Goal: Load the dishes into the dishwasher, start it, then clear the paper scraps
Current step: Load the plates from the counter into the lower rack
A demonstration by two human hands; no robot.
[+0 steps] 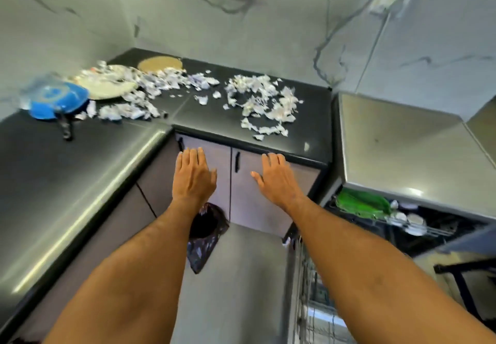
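Torn paper scraps (264, 103) lie scattered over the dark corner counter (308, 118). More scraps cover a cream plate (107, 91) at the left. A blue pan (57, 100) with a black handle sits beside that plate, a clear container on it. A round wooden board (160, 63) lies near the wall. At the right, the dishwasher (418, 225) stands open, its rack holding a green dish (361, 204) and small white dishes. My left hand (193, 175) and right hand (279, 180) reach forward below the counter edge, fingers straight, holding nothing.
A black bin bag (204, 236) sits on the floor beneath my left wrist. Grey cabinet doors (249, 196) with black handles face me. A steel counter (67, 177) runs along the left. A steel surface (402, 150) tops the dishwasher. A wire rack (311, 290) juts out at lower right.
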